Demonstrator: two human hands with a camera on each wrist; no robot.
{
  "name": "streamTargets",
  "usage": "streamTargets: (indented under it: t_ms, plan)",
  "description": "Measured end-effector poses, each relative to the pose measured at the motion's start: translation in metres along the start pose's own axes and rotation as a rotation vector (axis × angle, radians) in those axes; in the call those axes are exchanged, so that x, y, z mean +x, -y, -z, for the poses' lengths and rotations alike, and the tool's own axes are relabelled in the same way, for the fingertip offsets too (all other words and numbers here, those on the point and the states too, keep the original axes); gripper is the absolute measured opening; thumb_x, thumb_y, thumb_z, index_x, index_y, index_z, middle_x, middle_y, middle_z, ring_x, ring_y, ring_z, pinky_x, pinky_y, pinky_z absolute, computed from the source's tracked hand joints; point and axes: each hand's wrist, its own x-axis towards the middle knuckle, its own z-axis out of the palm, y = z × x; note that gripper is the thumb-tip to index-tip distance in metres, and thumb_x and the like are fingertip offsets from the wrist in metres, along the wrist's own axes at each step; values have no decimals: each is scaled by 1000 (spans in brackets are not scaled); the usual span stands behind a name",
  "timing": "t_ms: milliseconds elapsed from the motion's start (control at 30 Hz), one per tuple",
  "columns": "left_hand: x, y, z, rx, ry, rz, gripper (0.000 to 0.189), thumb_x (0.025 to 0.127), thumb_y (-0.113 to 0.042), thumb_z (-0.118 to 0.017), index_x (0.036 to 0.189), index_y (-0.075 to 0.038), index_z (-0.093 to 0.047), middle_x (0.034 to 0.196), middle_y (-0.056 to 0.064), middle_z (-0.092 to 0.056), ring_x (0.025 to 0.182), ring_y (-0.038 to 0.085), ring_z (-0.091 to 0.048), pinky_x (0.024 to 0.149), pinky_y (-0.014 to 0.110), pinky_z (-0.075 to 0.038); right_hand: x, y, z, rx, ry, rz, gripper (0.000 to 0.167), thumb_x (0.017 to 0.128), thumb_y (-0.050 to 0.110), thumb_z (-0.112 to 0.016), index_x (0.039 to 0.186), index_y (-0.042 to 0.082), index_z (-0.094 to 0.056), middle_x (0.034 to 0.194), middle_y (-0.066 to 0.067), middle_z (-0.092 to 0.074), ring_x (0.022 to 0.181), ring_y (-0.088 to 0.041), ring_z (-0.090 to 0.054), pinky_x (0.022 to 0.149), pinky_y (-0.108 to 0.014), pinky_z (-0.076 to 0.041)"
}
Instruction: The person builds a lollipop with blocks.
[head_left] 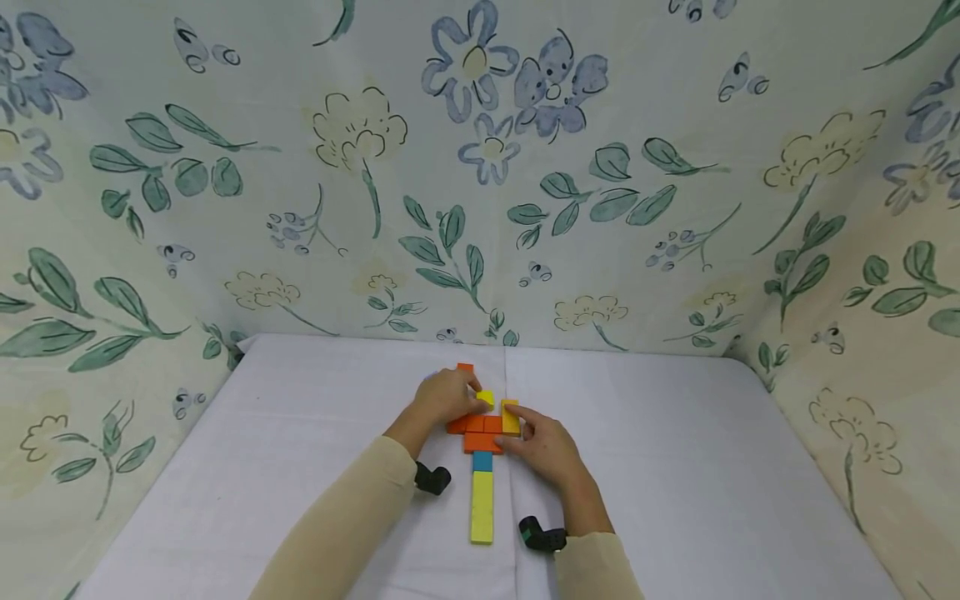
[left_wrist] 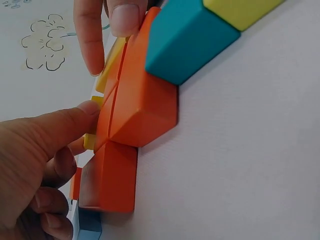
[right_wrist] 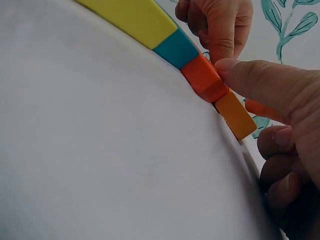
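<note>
My left hand [head_left: 447,397] pinches a small yellow block [head_left: 486,397] between thumb and index finger, just above a row of orange blocks [head_left: 476,425]. To the right, my right hand [head_left: 549,446] spans an amber block [head_left: 511,423] with index finger and thumb. Its thumb touches the wider orange block [head_left: 480,442] below the row, while the index finger lies at the amber block's far part. A teal block [head_left: 482,461] and a long yellow block [head_left: 482,508] continue the line toward me. In the left wrist view, the pinched yellow block is mostly hidden behind the orange ones.
Beyond my left hand lies another orange block [head_left: 466,367]. A blue block [left_wrist: 90,223], partly hidden by the left hand, shows in the left wrist view. A white cloth [head_left: 660,467] covers the table, and a floral curtain [head_left: 637,250] hangs behind it.
</note>
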Motion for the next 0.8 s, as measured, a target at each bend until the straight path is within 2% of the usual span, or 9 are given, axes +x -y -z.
streamTargets:
  t_ms: [233, 567, 800]
  plan:
    - [-1, -1, -3, -39, 17, -28, 44, 85, -53, -79, 115, -21, -76, 108, -2, -76, 83, 16, -60, 70, 27, -49, 0, 0, 0, -18, 4, -2, 64, 81, 49, -83, 140, 31, -64, 71, 1, -42, 67, -17, -42, 60, -33, -30]
    - [-5, -3, -5, -56, 32, -54, 32, 93, -45, -72, 114, -21, -76, 109, -2, -74, 87, 16, -60, 81, 32, -52, 1, -1, -1, -29, 8, 1, 64, 82, 49, -82, 140, 31, -63, 71, 0, -42, 68, -18, -43, 61, -33, -31]
    - [-7, -7, -3, -75, 35, -52, 28, 94, -41, -72, 111, -20, -76, 104, -2, -74, 86, 17, -60, 78, 32, -51, 0, 0, 0, -16, 2, 11, 62, 82, 47, -83, 139, 30, -64, 71, 0, -44, 66, -18, -43, 60, -32, -30]
